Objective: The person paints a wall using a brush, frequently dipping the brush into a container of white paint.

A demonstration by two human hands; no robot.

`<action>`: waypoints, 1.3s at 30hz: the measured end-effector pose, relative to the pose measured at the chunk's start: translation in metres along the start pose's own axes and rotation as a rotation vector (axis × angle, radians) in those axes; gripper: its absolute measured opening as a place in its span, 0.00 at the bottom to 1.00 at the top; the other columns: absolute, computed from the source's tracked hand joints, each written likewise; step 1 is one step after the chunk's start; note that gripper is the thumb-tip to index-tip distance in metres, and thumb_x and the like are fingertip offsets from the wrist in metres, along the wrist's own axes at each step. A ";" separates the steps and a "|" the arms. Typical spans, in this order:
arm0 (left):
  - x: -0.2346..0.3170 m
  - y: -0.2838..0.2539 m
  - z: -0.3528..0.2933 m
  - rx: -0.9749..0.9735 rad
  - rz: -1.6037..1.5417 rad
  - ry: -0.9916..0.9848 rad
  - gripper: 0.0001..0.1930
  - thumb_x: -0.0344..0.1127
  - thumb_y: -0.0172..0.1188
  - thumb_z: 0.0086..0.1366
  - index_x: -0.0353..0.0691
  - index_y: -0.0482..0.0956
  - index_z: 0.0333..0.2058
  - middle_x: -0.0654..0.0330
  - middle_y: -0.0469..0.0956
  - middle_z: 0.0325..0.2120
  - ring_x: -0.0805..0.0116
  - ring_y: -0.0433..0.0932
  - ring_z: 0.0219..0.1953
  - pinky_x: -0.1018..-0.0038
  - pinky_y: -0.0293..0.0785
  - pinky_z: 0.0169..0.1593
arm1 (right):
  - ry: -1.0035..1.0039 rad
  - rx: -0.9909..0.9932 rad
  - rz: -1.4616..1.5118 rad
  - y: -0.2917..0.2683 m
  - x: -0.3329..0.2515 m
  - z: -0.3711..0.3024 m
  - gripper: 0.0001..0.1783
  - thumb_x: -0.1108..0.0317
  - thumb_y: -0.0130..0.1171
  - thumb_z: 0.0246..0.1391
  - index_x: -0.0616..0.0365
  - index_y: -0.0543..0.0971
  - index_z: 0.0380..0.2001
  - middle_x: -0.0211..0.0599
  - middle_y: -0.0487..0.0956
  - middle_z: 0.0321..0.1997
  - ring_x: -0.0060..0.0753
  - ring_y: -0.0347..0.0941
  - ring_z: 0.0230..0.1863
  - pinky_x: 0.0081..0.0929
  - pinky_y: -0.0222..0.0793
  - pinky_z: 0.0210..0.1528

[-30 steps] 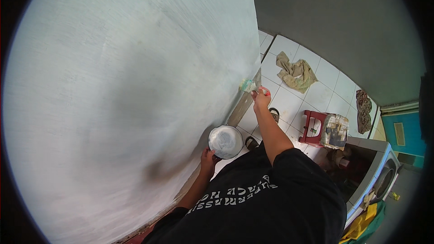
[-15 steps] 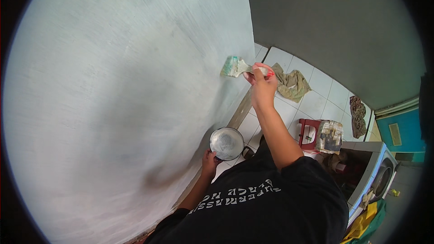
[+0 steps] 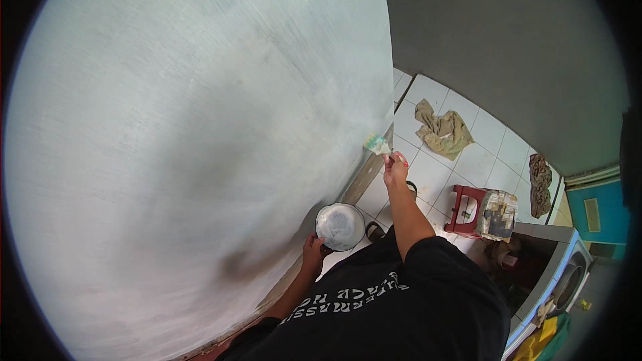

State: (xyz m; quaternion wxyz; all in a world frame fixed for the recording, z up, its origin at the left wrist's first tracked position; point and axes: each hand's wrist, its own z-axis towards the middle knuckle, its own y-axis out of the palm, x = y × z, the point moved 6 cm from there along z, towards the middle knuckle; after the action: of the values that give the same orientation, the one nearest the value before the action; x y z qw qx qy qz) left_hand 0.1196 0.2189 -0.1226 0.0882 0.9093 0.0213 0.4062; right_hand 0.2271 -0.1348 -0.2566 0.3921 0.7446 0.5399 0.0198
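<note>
My right hand is closed round the handle of a paintbrush, whose bristles are stained pale green. The bristles are at the white-grey wall, low down near its bottom edge; whether they touch it I cannot tell for sure. My left hand grips the rim of a round pan with whitish paint inside, thumb over the edge. The pan is held close to the wall, below and left of the brush. Streaky brush marks cover the wall.
A beige rag lies on the white tiled floor. Beside me stand a red stool and a paint-spattered box. A dark crumpled cloth lies farther right. At lower right is a tiled counter; a grey wall rises behind.
My right hand has brought the brush down the wall, nearer the floor and the pan. The view has shifted slightly, and my left hand still holds the pan.
</note>
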 end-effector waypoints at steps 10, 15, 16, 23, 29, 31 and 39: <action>0.008 -0.009 -0.003 0.011 -0.049 0.031 0.19 0.36 0.52 0.62 0.36 0.63 0.49 0.52 0.73 0.43 0.59 0.77 0.44 0.60 0.78 0.47 | -0.389 0.003 -0.501 0.055 0.002 -0.014 0.05 0.76 0.56 0.56 0.58 0.73 0.36 0.32 0.73 0.28 0.27 0.72 0.24 0.24 0.72 0.25; 0.006 -0.009 -0.002 -0.001 -0.082 0.035 0.18 0.37 0.52 0.62 0.36 0.63 0.49 0.52 0.73 0.43 0.58 0.78 0.44 0.61 0.78 0.47 | -0.304 -0.182 -0.317 0.117 -0.050 -0.113 0.06 0.74 0.54 0.57 0.62 0.72 0.39 0.38 0.75 0.30 0.30 0.74 0.27 0.25 0.75 0.30; 0.003 -0.010 0.002 -0.013 -0.084 0.026 0.18 0.37 0.52 0.62 0.35 0.63 0.49 0.52 0.73 0.43 0.58 0.78 0.44 0.62 0.78 0.47 | -0.313 -0.170 -0.314 0.125 -0.069 -0.133 0.06 0.74 0.54 0.57 0.62 0.72 0.39 0.38 0.75 0.30 0.30 0.74 0.27 0.25 0.75 0.30; 0.009 0.017 0.009 -0.102 -0.055 0.010 0.18 0.37 0.51 0.63 0.36 0.63 0.50 0.53 0.74 0.42 0.62 0.79 0.42 0.65 0.78 0.43 | -0.097 -0.431 0.046 0.165 -0.116 -0.196 0.11 0.71 0.53 0.61 0.61 0.68 0.45 0.44 0.75 0.40 0.41 0.79 0.35 0.32 0.79 0.37; 0.012 0.015 0.019 -0.106 -0.021 0.028 0.19 0.38 0.52 0.64 0.36 0.64 0.51 0.54 0.74 0.43 0.63 0.79 0.41 0.66 0.78 0.41 | -0.067 -0.283 -0.029 0.089 -0.058 -0.097 0.09 0.71 0.52 0.61 0.59 0.69 0.44 0.44 0.77 0.36 0.40 0.79 0.32 0.30 0.78 0.32; 0.012 0.013 0.020 -0.115 -0.030 0.015 0.19 0.38 0.52 0.64 0.36 0.63 0.51 0.54 0.74 0.44 0.63 0.79 0.41 0.67 0.79 0.41 | -0.095 -0.228 -0.082 0.068 -0.050 -0.075 0.08 0.71 0.52 0.60 0.58 0.69 0.43 0.43 0.77 0.33 0.39 0.78 0.31 0.29 0.77 0.30; 0.011 0.010 0.013 -0.112 -0.082 0.069 0.20 0.36 0.52 0.63 0.33 0.62 0.50 0.51 0.73 0.44 0.59 0.79 0.42 0.64 0.80 0.43 | -0.558 -0.371 -0.523 0.167 -0.098 -0.149 0.05 0.72 0.58 0.55 0.62 0.74 0.33 0.32 0.74 0.26 0.23 0.73 0.26 0.20 0.71 0.28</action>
State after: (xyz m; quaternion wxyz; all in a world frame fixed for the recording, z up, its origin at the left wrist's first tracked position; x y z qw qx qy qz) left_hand 0.1362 0.2087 -0.1216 0.1547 0.8867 0.0389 0.4340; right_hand 0.2504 -0.1493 -0.0137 0.6425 0.4763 0.5708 -0.1857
